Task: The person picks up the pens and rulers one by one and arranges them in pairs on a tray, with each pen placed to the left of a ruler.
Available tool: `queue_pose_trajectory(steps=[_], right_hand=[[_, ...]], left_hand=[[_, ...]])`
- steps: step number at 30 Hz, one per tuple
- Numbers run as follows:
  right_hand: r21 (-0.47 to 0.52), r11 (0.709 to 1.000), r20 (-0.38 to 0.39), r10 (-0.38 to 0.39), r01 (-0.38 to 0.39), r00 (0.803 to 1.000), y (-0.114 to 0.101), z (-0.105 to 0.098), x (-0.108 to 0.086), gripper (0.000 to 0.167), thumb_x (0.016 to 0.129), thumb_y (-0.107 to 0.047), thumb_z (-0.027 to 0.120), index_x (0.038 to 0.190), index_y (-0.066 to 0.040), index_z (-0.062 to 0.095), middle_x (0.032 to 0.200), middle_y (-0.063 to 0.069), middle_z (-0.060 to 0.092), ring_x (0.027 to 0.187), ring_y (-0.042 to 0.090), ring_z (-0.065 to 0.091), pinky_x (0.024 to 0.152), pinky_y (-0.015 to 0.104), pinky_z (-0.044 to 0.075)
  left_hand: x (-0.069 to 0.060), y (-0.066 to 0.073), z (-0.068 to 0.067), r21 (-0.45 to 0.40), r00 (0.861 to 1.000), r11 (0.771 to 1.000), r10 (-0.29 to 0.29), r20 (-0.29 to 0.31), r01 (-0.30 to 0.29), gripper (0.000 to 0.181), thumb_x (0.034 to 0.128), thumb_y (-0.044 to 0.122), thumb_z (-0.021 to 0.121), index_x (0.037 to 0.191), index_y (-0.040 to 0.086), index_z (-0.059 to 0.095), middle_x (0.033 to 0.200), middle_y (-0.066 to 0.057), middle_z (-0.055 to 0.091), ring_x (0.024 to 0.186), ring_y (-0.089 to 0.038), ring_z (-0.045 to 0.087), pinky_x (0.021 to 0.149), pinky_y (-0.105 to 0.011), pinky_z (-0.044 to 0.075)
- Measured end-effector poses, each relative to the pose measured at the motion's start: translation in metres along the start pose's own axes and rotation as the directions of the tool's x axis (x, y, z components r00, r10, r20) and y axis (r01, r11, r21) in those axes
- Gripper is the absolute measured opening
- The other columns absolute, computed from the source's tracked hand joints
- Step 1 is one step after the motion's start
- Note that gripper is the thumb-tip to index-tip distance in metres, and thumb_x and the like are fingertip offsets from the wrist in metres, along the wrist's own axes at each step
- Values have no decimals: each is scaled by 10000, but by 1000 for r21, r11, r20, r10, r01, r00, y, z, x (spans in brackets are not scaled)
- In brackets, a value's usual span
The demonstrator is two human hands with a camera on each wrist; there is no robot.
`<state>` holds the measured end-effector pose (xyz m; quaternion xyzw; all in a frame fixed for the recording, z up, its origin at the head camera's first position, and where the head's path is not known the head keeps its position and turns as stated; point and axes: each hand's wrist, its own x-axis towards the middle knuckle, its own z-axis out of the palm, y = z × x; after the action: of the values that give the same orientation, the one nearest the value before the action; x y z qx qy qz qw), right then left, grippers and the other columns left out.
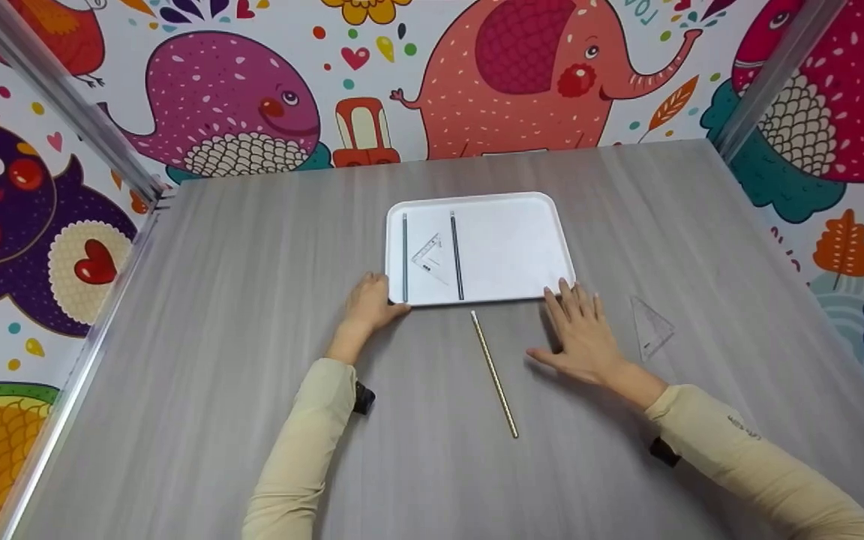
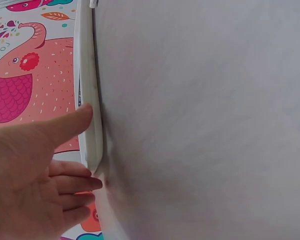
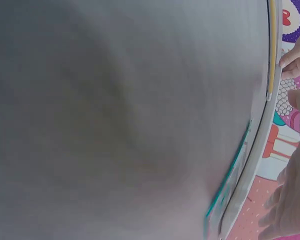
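A white tray point(image 1: 514, 247) lies on the table. At its near left corner is my left hand point(image 1: 368, 304), thumb point(image 2: 72, 125) against the near edge and relaxed fingers by the left side. My right hand point(image 1: 582, 341) is spread, with straight fingertips touching the tray's near right corner. Inside the tray, a clear set square point(image 1: 427, 257) lies between a dark green pencil point(image 1: 405, 259) and a darker pencil point(image 1: 457, 255). A gold pencil point(image 1: 493, 375) lies on the table between my hands. Right of my right hand is another clear set square point(image 1: 651, 330).
The grey wood-grain table point(image 1: 237, 247) extends around the tray. Walls printed with cartoon animals point(image 1: 237, 97) stand behind it and at both sides. Metal posts point(image 1: 79, 97) rise at the back corners.
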<state>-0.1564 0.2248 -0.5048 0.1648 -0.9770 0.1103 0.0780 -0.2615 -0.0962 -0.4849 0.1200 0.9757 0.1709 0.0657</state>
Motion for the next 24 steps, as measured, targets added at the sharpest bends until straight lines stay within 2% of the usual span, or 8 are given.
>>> queue_pose_trajectory(steps=[5,9,15,18,24], right_hand=[[55,993,-7,102,-101,995,7,-1,-6,1020,700,-542,655,1370,105,238,1389,350,232,1276,506,197,1037,599,162],[93,976,-29,201,-198,979,13,-5,-8,979,674,-480,706,1277,181,309,1270,396,350,1193,526,310,1009,576,252],[55,956,-63,292,-289,954,18,-12,-10,935,635,-477,748,1141,232,405,1034,388,469,947,506,470,752,563,448],[27,940,-10,342,-341,940,18,-15,-11,950,628,-516,741,1105,241,423,968,376,476,886,496,485,668,559,467],[-32,913,144,406,-406,902,18,-23,-12,919,660,-583,682,1020,237,474,942,357,485,881,484,492,663,556,463]], left_hand=[[1,-1,0,-10,1000,1000,-9,20,9,649,785,332,694,1211,-105,475,1262,-266,480,1248,-365,367,1059,-408,279],[1,-1,0,-13,1000,1000,-8,24,8,661,789,332,689,1224,-111,460,1279,-272,463,1263,-368,347,1071,-404,260],[0,0,0,-9,1000,1000,-5,6,5,624,777,335,701,1175,-101,499,1202,-257,525,1174,-354,438,1013,-404,340],[0,0,0,-5,1000,1000,-5,4,5,615,780,336,700,1166,-100,504,1183,-253,533,1148,-348,455,994,-408,359],[0,1,0,1,1000,1000,-1,-4,1,606,783,325,700,1167,-101,505,1162,-244,544,1129,-335,466,973,-409,376]])
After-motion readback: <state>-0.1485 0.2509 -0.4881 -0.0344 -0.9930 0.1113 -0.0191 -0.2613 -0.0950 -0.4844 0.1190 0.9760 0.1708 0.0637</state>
